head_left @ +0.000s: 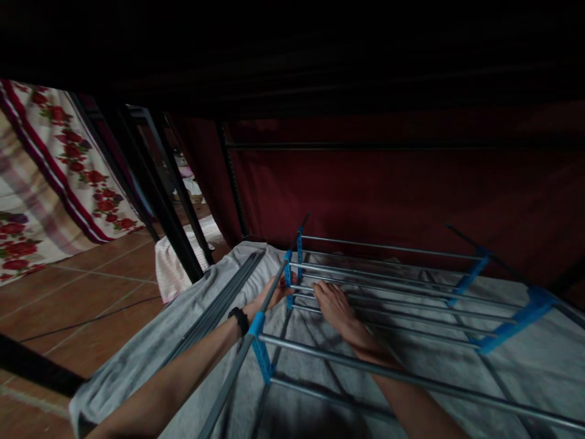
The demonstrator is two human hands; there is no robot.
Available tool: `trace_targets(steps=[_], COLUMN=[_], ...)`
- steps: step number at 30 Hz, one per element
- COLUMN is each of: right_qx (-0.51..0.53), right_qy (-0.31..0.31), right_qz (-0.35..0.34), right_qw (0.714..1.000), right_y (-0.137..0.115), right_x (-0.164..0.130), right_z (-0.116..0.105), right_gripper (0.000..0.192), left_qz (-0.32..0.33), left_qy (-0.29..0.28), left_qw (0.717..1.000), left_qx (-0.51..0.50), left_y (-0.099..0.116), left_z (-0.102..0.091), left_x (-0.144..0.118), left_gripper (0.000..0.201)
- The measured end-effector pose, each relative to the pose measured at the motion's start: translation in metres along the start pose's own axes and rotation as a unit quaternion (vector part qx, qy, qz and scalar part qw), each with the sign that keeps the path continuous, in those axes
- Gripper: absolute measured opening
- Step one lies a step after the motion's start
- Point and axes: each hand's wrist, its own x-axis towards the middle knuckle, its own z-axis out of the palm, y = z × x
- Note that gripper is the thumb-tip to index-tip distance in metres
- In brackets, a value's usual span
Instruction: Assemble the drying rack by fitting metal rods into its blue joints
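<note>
While the left hand [269, 297] curls around a grey pole [256, 332] of the rack [388, 292], the right hand [333, 305] lies flat and unclenched on its rails, over a grey cloth [150, 347] near the tiled floor [86, 292] at left.

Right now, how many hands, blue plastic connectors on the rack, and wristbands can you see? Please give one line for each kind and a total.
Hands: 2, the left hand gripping a grey rod and the right hand flat on the rails
Blue connectors: 5 visible, for example and
Black wristbands: 1, the wristband on the left wrist
Total: 8
</note>
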Motion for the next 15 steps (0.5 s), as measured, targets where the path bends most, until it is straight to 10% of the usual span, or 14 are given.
trace_targets(steps=[15], right_qx=[0.014], right_qy=[-0.038], right_qz=[0.016], right_qw=[0.999], right_y=[0.003], right_x=[0.013], right_z=[-0.008], right_gripper=[0.03], left_qz=[-0.061], left_qy=[0.016], left_qw=[0.997], left_qx=[-0.051], left_y=[-0.019], left_z=[-0.005], left_x=[0.012], left_gripper=[0.019])
